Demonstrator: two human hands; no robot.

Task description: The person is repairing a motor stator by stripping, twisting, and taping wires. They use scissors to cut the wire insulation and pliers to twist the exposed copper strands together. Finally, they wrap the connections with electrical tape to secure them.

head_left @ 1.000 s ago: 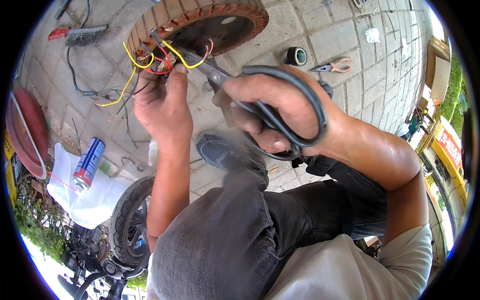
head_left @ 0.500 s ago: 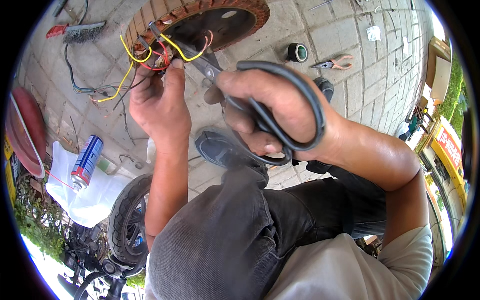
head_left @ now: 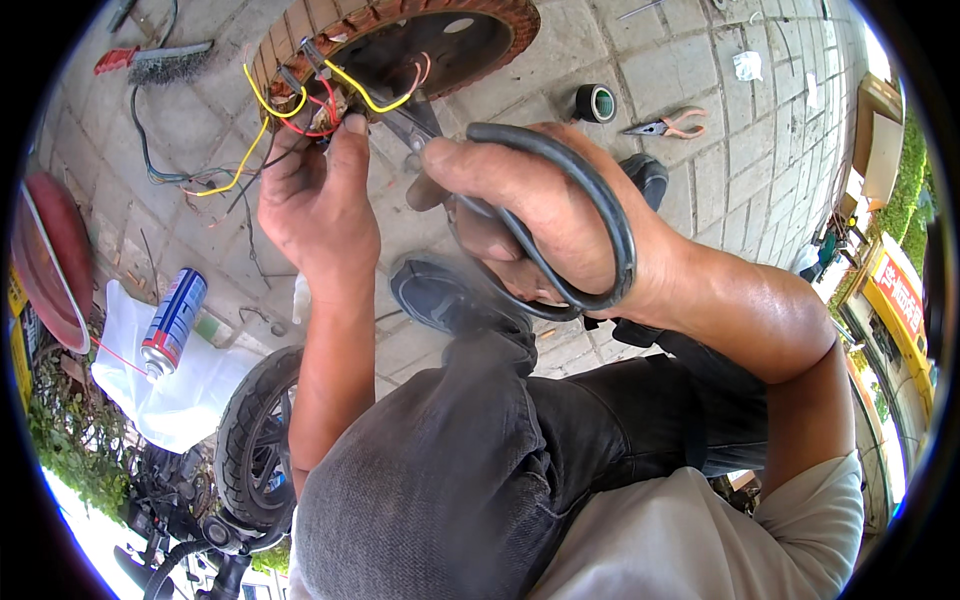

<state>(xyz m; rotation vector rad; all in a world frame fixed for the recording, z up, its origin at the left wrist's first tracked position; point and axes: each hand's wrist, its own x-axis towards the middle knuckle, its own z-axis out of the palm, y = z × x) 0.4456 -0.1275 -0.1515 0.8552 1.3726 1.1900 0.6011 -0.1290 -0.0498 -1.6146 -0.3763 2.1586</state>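
Observation:
My left hand [head_left: 320, 210] pinches red and dark wires [head_left: 318, 128] at the rim of a rust-brown wheel hub [head_left: 295, 35], where loose yellow wires [head_left: 365, 100] also curl out. My right hand [head_left: 540, 210] is wrapped round large scissors with black looped handles [head_left: 625, 260]. Their blades [head_left: 420, 130] point up-left to the wires beside my left thumb; the tips are hidden, so I cannot tell whether they touch a wire.
On the paving lie a wire brush [head_left: 170, 60], black tape roll [head_left: 596, 103], pliers [head_left: 670, 125] and a spray can [head_left: 175, 320] on white plastic [head_left: 200, 420]. A red pan-like object [head_left: 55, 240] is at left, a black tyre [head_left: 245, 430] of a vehicle lower left, cardboard [head_left: 880, 150] far right.
Over the last second my right hand and the scissors have moved a little left and up, toward the hub. My left hand has shifted slightly left and still grips at the wires.

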